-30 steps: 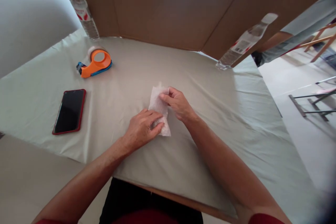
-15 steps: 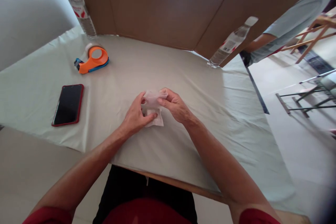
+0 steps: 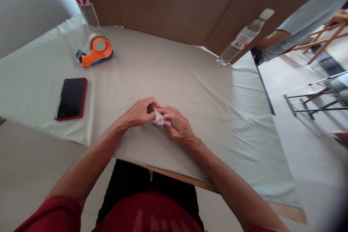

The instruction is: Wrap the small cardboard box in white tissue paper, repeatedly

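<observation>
A small, thin, whitish translucent wrapper (image 3: 158, 118) is bunched up between my two hands, just above the cloth-covered table. My left hand (image 3: 143, 111) pinches its left side between thumb and fingers. On the other side, my right hand (image 3: 176, 123) is curled around the wrapper's right part, its fingertips touching those of my left hand. Whatever the wrapper may contain is hidden by the fingers.
A phone (image 3: 71, 98) with a red edge and an orange tape dispenser (image 3: 102, 55) lie at the left. Bottles (image 3: 85, 7) (image 3: 243, 40) stand against a brown cardboard panel (image 3: 171, 3). Behind it at the right, a person's arm (image 3: 274, 39) shows near a folding chair (image 3: 320, 98).
My hands have come together, and the wrapper, spread out before, is now crumpled between them. The view has shifted slightly, so the table items appear higher.
</observation>
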Available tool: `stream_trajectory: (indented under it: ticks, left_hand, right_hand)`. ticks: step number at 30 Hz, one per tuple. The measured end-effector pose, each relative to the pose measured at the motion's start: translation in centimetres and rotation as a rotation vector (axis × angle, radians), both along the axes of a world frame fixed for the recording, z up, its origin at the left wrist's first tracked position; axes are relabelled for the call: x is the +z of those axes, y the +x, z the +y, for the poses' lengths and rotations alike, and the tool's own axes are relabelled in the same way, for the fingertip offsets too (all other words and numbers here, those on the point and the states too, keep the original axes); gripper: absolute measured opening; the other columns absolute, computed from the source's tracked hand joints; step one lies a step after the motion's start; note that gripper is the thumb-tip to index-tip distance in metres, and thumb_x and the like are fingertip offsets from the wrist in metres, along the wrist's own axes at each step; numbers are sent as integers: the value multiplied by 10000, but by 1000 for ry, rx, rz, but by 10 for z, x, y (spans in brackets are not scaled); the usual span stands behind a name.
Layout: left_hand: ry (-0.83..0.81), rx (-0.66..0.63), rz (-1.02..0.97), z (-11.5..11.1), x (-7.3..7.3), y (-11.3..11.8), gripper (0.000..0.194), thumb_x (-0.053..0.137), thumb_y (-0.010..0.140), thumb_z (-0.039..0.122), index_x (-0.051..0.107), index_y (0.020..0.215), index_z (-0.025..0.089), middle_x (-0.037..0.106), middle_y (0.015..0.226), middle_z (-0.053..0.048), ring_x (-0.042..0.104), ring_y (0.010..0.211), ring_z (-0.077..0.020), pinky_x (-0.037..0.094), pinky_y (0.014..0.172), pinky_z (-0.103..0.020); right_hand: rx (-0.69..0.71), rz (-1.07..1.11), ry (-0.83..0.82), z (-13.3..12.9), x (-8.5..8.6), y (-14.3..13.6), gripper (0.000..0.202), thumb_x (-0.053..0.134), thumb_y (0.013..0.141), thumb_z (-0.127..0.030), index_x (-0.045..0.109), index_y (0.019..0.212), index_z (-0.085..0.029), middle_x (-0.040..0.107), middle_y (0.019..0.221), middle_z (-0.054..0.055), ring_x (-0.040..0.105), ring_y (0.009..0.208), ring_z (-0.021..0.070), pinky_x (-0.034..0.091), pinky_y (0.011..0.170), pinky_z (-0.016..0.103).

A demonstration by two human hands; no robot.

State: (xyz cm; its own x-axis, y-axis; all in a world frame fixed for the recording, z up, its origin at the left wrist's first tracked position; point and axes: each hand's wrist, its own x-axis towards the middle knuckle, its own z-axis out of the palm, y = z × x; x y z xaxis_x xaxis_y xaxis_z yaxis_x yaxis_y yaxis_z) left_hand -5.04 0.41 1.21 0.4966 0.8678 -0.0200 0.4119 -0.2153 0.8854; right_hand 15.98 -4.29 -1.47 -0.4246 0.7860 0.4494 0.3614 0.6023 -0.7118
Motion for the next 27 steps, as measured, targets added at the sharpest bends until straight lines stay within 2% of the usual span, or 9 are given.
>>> stream_trajectory:
  ticks: [2,4,6,8,12,15,18,22,27]
  left_hand:
    - [1,-168,0,2,6,-13,386,607,753,268,644,1128,184,722,1168,-72,667,1037,-216,526,924,-343]
    - [54,-254,45,2,7,-23,577,656,726,264,580,1293,195,629,1396,-111,603,1263,-258,472,1083,-398]
    - [115,-263,87,2,2,-26,675,696,721,275,526,1368,189,521,1520,-150,521,1384,-281,424,1152,-438]
    - [178,-235,85,1,-5,-23,632,681,742,268,538,1351,178,490,1544,-169,492,1413,-282,421,1158,-448]
    - [212,-118,-17,1,-10,-10,466,612,766,260,626,1223,172,626,1387,-140,649,1147,-220,549,919,-328]
    - [72,46,-22,1,-4,-5,376,650,761,363,680,1076,160,733,966,-69,645,749,-154,501,624,-245]
    - [-132,142,6,0,3,-4,388,625,800,522,679,896,150,606,628,7,525,544,-123,406,510,-236]
    - [-129,158,13,2,6,-7,496,593,806,633,665,766,144,592,640,-6,521,594,-130,374,529,-238]
    - [-202,34,-111,4,5,-11,482,718,744,498,700,1082,155,709,921,-37,628,785,-169,484,681,-259]
  right_hand:
    - [9,-18,42,1,-4,1,102,501,973,-240,590,1003,-280,739,1271,76,617,1322,231,405,1168,528]
    - [17,-39,71,1,-6,2,77,571,951,-275,588,1027,-275,728,1292,92,605,1339,246,410,1169,535]
    - [27,-60,110,1,-9,2,161,650,907,-296,587,1053,-268,710,1319,111,589,1358,263,415,1168,542]
    - [28,-73,147,2,-12,2,191,645,901,-253,590,1083,-261,698,1337,122,567,1380,261,419,1167,540]
    - [-21,-15,73,10,-9,2,223,537,938,-193,611,1135,-267,693,1339,107,569,1367,243,423,1158,504]
    - [-59,50,-229,23,5,2,204,616,912,-322,641,1104,-260,740,1149,77,680,1119,245,516,1001,423]
    - [-19,153,-588,36,16,1,303,701,836,-473,659,992,-217,683,849,17,633,758,167,507,711,300]
    - [-17,292,-785,44,16,-7,406,744,760,-565,661,906,-195,629,783,-6,557,695,131,445,642,258]
    - [-87,302,-739,44,11,-14,391,709,794,-560,687,931,-195,643,800,-2,567,724,137,458,692,269]
